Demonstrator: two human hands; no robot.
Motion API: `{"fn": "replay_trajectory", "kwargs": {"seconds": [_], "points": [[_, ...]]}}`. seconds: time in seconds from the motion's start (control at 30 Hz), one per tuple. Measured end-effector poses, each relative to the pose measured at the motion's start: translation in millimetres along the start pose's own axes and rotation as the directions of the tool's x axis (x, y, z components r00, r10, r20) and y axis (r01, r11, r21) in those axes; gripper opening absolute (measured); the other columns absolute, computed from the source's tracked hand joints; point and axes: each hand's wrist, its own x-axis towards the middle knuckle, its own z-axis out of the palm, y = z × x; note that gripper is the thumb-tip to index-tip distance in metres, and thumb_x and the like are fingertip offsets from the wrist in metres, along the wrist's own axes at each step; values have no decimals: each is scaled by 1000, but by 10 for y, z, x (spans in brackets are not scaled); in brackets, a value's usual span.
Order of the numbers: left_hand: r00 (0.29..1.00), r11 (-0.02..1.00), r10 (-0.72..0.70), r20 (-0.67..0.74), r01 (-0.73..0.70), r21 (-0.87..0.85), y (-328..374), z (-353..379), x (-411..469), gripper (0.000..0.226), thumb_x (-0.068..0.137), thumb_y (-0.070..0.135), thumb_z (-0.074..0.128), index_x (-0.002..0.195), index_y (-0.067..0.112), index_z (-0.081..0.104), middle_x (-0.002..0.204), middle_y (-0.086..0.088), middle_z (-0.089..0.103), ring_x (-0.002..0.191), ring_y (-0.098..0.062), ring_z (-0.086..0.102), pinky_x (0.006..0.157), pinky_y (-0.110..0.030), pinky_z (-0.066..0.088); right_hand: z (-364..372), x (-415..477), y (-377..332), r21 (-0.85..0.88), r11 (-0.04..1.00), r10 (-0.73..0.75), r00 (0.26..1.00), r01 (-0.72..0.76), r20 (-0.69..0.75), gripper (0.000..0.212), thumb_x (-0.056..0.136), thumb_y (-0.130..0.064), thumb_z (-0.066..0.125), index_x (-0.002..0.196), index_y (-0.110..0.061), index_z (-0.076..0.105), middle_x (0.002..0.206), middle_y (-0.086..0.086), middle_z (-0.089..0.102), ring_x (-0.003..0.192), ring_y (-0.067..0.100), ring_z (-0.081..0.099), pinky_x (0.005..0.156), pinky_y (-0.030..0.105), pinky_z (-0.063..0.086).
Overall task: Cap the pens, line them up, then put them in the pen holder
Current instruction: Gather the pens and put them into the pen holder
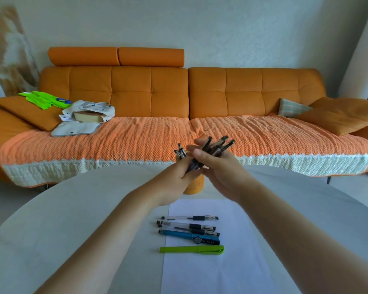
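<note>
Both hands meet directly above the orange pen holder (194, 186). The left grip (180, 171) is curled round the lower ends of a bundle of dark pens (216, 148), and the right grip (217, 172) is wrapped round its middle, so each holds the same bundle. The pens fan out and tilt away from the holder's mouth. A few more pen tips (180, 154) stand just left of the bundle above the holder; I cannot tell whether they sit in it or in the left grip. The step in hand looks like dropping this bundle in. To do it well, gather the fanned ends into one tight sheaf, bring it upright over the mouth, and lower it before loosening the fingers, since the holder is narrow and light enough to tip if a stray pen catches its rim. On the near side of the holder a row of pens lies side by side on a white sheet of paper (200, 272), the green pen (191, 249) farthest from the holder and the blue pen (185, 236) next. So the task seems partly done. The holder stands on a pale, rounded worktop (72, 219). Beyond the holder is an orange sofa (149, 90) under a knitted throw (136, 141), with a bag (89, 111) and a bright green garment (45, 99) to the far left.
</note>
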Motion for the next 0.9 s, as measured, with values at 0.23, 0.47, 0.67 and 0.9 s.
{"fn": "replay_trajectory", "kwargs": {"seconds": [0.23,0.47,0.67,0.9], "points": [[996,995,-86,-36,88,48,142,-190,104,27,98,38,51,122,30,57,109,14,61,105,-10,56,90,-32,43,97,172,-110,118,988,-80,985,99,-151,14,99,-4,51,86,-8,49,65,9,61,76,28,65,86,54,51],[817,993,-25,-576,88,82,-148,-313,366,35,93,36,59,125,24,52,130,2,48,123,-17,46,91,-25,38,-227,510,-335,22,943,-302,885,331,-355,10,99,-3,51,98,-12,46,64,6,54,62,23,57,86,52,52],[931,993,-114,-346,103,-50,-364,-92,587,88,86,47,67,152,35,10,161,11,5,146,-17,12,112,-41,22,-164,838,-142,-281,901,-406,868,329,-287,11,96,-2,55,91,-12,52,64,4,58,67,26,59,70,43,54],[925,996,-37,-379,2,-91,-566,-42,682,58,101,25,48,152,30,20,159,7,25,145,-10,23,117,-37,26,-138,1045,290,-710,700,-283,941,69,-187,21,93,-25,63,82,-9,60,64,4,59,54,13,53,55,28,44]]}}
